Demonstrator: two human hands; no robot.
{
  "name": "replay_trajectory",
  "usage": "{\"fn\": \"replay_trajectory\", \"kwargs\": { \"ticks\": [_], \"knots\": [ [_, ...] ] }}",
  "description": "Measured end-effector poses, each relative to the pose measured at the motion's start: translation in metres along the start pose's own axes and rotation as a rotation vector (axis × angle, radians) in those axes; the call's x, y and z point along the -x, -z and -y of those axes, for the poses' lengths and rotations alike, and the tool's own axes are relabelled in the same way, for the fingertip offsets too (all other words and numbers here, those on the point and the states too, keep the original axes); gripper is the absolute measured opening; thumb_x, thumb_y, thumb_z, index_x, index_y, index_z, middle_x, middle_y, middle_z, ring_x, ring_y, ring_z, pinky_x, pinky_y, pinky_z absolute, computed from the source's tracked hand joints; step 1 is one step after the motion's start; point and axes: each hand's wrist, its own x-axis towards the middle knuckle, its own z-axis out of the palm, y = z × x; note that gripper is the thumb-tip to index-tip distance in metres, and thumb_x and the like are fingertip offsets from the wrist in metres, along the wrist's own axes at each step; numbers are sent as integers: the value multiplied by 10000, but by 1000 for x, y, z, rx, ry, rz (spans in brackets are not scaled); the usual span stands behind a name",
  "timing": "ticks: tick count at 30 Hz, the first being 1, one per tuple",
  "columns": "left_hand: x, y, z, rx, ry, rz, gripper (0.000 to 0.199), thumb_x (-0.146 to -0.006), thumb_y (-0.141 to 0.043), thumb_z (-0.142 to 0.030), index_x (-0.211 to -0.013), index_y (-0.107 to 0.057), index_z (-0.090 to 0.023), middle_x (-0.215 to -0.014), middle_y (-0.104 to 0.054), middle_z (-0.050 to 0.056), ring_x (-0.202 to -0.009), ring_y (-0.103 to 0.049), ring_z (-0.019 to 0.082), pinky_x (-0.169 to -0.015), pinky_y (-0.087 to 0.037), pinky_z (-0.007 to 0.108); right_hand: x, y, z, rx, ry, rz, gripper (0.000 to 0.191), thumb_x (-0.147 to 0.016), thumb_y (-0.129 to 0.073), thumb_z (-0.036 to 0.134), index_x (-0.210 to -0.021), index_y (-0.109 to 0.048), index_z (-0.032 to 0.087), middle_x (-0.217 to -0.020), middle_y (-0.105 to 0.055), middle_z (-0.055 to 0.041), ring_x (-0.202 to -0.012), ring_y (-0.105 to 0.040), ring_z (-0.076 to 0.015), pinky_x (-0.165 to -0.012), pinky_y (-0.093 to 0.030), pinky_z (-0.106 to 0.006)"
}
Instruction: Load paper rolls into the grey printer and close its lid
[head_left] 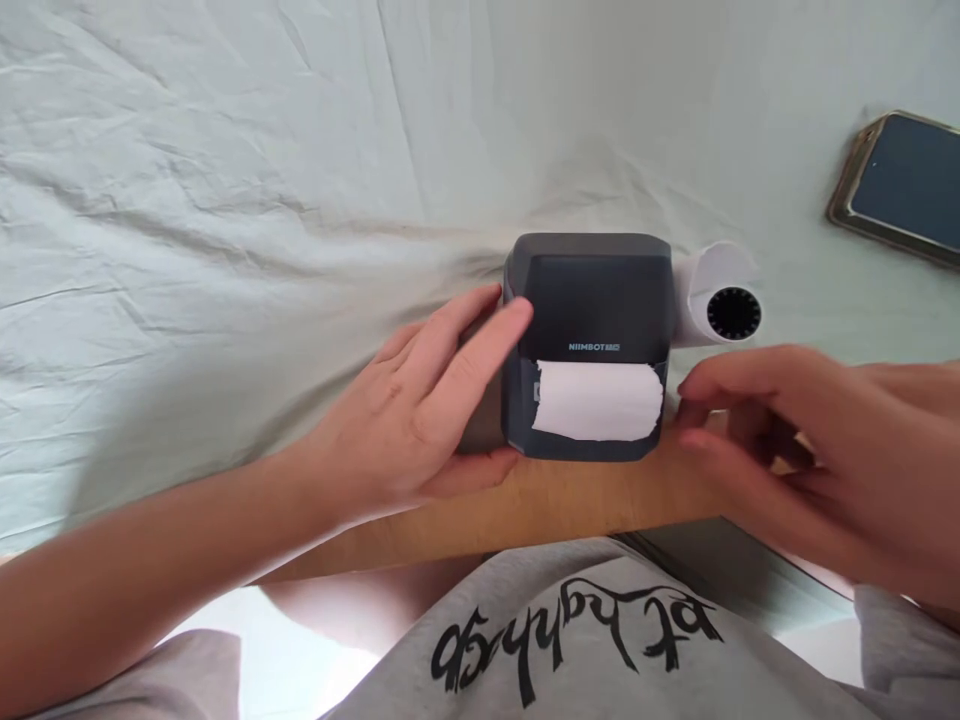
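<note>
A dark label printer (600,300) marked NIIMBOT stands in front of me. A torn-edged strip of white paper (598,400) comes out of its front. My left hand (420,400) holds the printer's left side, with a fingertip on its top edge and the thumb low at the front corner. By the lower right side of the printer is my right hand (795,440), its fingers bent and the thumb apart from the forefinger. I see nothing in it. Against the printer's right side lies a white paper roll (701,290) with a black toothed core (734,314).
A smartphone (911,180) in a case lies at the far right. Under everything is a wrinkled pale cloth (225,200), with a wooden table edge (450,530) showing along the front. My lap and a printed grey shirt (570,630) are close below.
</note>
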Motion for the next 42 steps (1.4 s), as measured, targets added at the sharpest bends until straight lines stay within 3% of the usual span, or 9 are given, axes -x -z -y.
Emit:
{"fn": "replay_trajectory", "kwargs": {
  "ticks": [3,6,10,17,21,28,34,40,42],
  "knots": [
    [1,-2,3,37,47,-16,900,-1289,-677,-736,-1975,-517,-176,-1932,-700,198,-1809,-702,501,-1524,-629,679,-10,-12,7,54,160,11,228,-1396,-406,373,-1341,-578,234,-722,-646,105,-466,-532,-48,-524,-451,-200],
    [3,1,4,28,101,21,951,-1305,-569,-877,-1950,-581,-178,-1921,-716,170,-1825,-687,487,-1557,-589,650,-5,-20,5,105,148,6,443,-1400,-364,412,-1629,-586,104,-766,-690,73,-503,-587,-82,-512,-444,-258],
    [7,8,4,-114,7,72,935,-1342,-557,-819,-2016,-459,-178,-1967,-663,236,-1811,-710,470,-1482,-674,629,-3,-31,4,129,187,-51,552,-1381,-356,375,-1731,-544,-9,-778,-719,44,-520,-602,-141,-507,-422,-356],
    [16,-1,4,-161,17,-69,913,-1362,-514,-756,-2070,-350,-203,-1918,-701,252,-1721,-790,468,-1417,-718,593,-13,-36,7,111,206,-105,534,-1349,-379,298,-1750,-529,-22,-716,-664,62,-502,-553,-138,-514,-397,-344],
    [9,7,1,-198,-45,-26,955,-1367,-580,-701,-2088,-264,-159,-1889,-719,297,-1714,-794,486,-1401,-729,602,-14,-33,5,125,239,-75,541,-1347,-374,274,-1692,-557,-101,-715,-664,44,-494,-583,-130,-484,-429,-329],
    [7,15,-9,-267,-87,20,915,-1382,-590,-587,-2095,-246,-128,-1857,-745,307,-1712,-798,482,-1325,-791,617,-12,-37,3,98,235,-75,567,-1329,-448,292,-1782,-513,-43,-727,-643,46,-512,-568,-144,-495,-447,-327],
    [8,-1,-12,-287,-60,-107,957,-1370,-590,-648,-2099,-232,-141,-1862,-746,300,-1700,-807,485,-1323,-793,622,-10,-41,0,54,249,-64,583,-1284,-546,259,-1796,-522,-17,-757,-638,71,-544,-552,-120,-536,-471,-293],
    [7,13,-10,-176,1,33,972,-1365,-638,-637,-2131,-138,-308,-1938,-700,224,-1782,-740,453,-1401,-748,615,-11,-39,3,59,250,-85,648,-1242,-579,220,-1848,-499,5,-793,-691,67,-583,-616,-132,-561,-505,-293],
    [7,16,-9,-182,-18,18,1038,-1337,-699,-660,-2133,-156,-275,-1919,-708,254,-1763,-759,452,-1383,-763,595,-11,-39,4,75,249,-92,597,-1258,-549,220,-1808,-524,-8,-777,-673,70,-572,-599,-130,-558,-501,-297]
  ]
}}
